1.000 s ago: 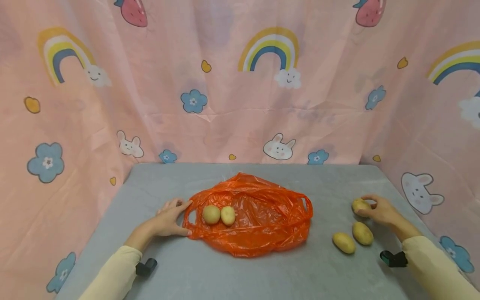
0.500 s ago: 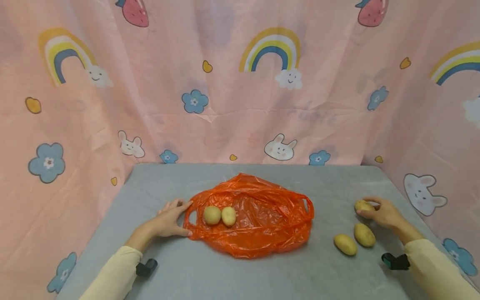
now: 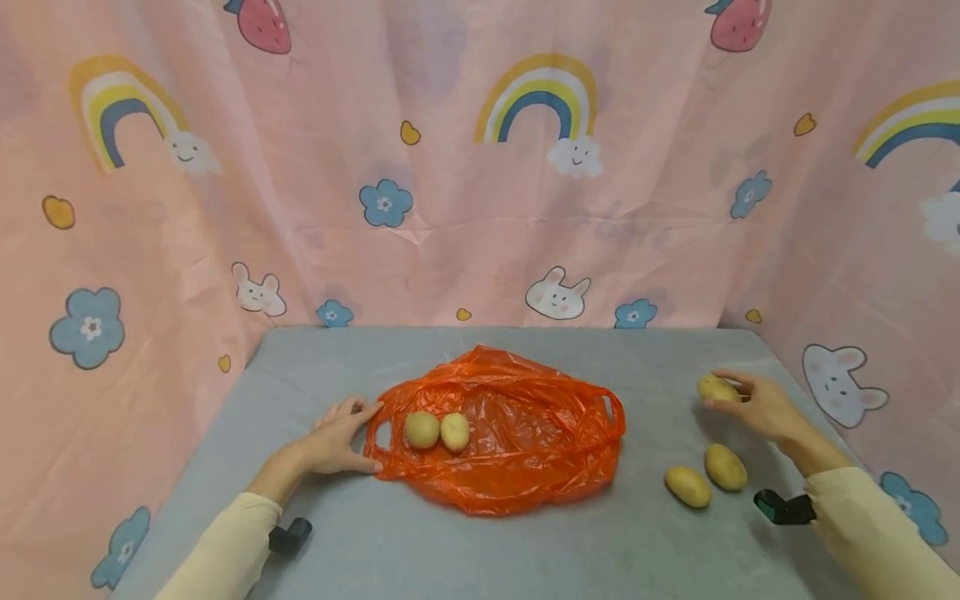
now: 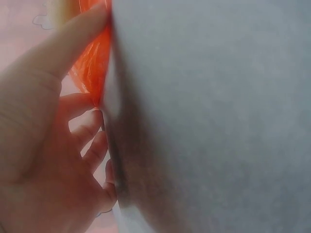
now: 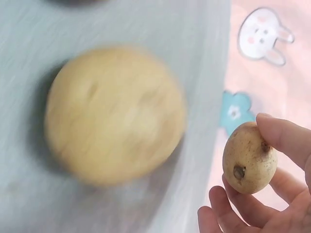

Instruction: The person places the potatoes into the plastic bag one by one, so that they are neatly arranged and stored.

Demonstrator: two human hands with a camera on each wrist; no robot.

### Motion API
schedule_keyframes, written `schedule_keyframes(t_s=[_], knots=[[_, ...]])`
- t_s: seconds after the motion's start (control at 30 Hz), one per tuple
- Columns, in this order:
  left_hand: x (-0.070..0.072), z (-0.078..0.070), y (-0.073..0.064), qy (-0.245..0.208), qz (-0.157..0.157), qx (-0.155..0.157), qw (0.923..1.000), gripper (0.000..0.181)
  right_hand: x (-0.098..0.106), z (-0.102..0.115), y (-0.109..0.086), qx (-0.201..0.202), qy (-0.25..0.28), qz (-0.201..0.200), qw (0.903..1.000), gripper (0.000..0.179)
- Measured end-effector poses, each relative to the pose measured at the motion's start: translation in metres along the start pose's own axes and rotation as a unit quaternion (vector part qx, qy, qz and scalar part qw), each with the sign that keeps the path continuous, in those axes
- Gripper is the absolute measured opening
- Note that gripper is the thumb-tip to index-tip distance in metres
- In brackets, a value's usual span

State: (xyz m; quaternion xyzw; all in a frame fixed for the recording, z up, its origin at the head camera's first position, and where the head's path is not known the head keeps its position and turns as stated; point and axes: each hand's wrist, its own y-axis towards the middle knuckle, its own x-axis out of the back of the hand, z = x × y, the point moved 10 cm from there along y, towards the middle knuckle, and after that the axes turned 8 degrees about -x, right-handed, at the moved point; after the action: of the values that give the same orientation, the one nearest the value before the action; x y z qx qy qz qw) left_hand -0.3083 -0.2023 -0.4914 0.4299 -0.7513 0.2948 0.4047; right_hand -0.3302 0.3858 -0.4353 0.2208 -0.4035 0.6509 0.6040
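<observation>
a: what did the right hand have?
b: the held potato. thumb and fingers pinched it at their tips, as the right wrist view showed too.
a: what lay closest to that hand?
b: one loose potato on the side nearer the person, with a second loose potato just beside that, farther to the hand's left. both sat on the grey table.
a: and beyond them?
b: well off to the left of the right hand, the orange bag was spread wide, one handle toward that hand.
a: the left hand?
b: at the bag's other end, thumb and fingers spread apart, tips touching the plastic on either side of the handle hole. just off those tips, a round potato and a smaller potato sat side by side in the bag's opening.
a: farthest off?
b: a pink curtain, behind the table, past both hands.
</observation>
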Motion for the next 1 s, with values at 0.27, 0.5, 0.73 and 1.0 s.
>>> schedule_keyframes(t_s=[0.27,0.5,0.73,1.0], knots=[[-0.002,0.000,-0.002,0.003,-0.002,0.002,1.0000,0.102,-0.007,0.041,-0.011,0.053,0.009,-0.008,0.9985,0.067],[0.000,-0.001,-0.001,0.005,-0.008,0.002,1.0000,0.102,-0.012,0.064,-0.019,0.064,0.025,-0.005,0.9976,0.066],[0.001,-0.003,-0.003,-0.002,-0.006,0.006,1.0000,0.102,-0.025,0.079,-0.020,0.087,0.043,-0.002,0.9952,0.062],[0.001,-0.001,-0.003,0.000,-0.008,0.008,0.9999,0.102,-0.033,0.095,-0.022,0.097,0.059,-0.001,0.9935,0.064]])
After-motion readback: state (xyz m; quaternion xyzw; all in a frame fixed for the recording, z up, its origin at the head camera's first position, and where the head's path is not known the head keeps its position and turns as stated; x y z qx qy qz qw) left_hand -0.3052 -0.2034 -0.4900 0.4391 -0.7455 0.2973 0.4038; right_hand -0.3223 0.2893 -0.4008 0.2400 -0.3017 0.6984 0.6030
